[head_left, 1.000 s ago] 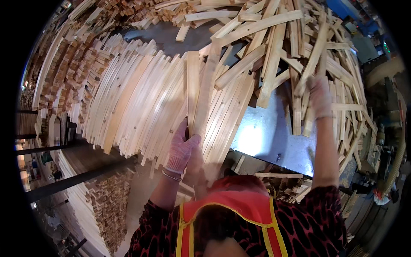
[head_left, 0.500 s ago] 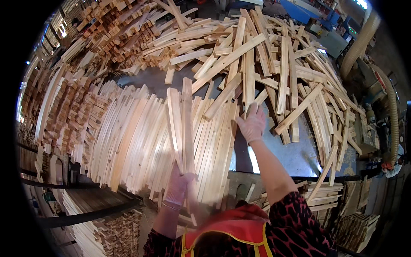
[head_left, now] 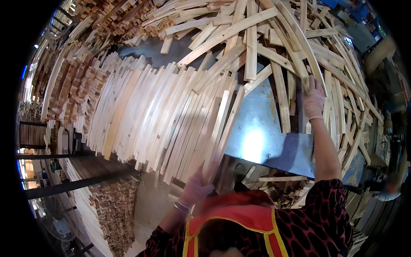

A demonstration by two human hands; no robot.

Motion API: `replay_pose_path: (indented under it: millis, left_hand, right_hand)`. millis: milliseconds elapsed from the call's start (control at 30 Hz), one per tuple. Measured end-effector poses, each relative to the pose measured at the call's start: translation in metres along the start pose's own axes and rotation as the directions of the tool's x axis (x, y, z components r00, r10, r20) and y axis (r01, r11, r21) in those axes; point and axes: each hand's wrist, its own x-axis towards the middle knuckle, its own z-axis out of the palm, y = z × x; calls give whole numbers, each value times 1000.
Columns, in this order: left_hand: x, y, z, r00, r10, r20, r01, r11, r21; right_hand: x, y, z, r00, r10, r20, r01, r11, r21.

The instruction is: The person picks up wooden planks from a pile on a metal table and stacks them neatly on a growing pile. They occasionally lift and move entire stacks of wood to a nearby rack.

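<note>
Pale wooden slats lie side by side in a long row (head_left: 141, 111) on a metal table. At the row's right end, my left hand (head_left: 196, 189), in a pale glove, closes round the near ends of slats (head_left: 219, 118); its fingers are slightly blurred. My right hand (head_left: 314, 102), gloved too, reaches up to the loose pile (head_left: 252, 43) on the far right. Its fingers are on the near end of a long slat (head_left: 299, 32), gripping it; part of the grip is hidden. Other slats cross at angles beside that hand.
Bare metal tabletop (head_left: 252, 120) shines between the row and the pile. Stacked wood pieces (head_left: 77, 94) rise on the left. Below the table, a dark rail (head_left: 81, 182) passes over more stacked lumber (head_left: 113, 214). A hose (head_left: 402, 171) and machinery stand at the far right.
My left hand has lowered the slats it held upright onto the row's right end and moved nearer me. My right hand has moved right, to slats in the pile. The view has shifted.
</note>
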Motion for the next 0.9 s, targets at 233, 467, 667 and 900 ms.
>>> replay_pose_path:
  millis: [233, 467, 667, 900]
  left_hand:
    - [-10, -4, 35, 970, 29, -241, -76, 979, -190]
    - [-18, 28, 31, 990, -20, -137, 41, 988, 149]
    - [0, 62, 19, 961, -272, 56, 258, 948, 184]
    - [39, 70, 34, 975, -216, 59, 201, 960, 196]
  right_hand:
    - [22, -184, 41, 844, -500, 196, 407, 834, 373]
    - [32, -168, 39, 517, -547, 659, 489, 820, 297]
    - [9, -18, 21, 355, -189, 916, 264, 960, 95]
    - [-72, -123, -65, 446, -297, 844, -724, 435, 535]
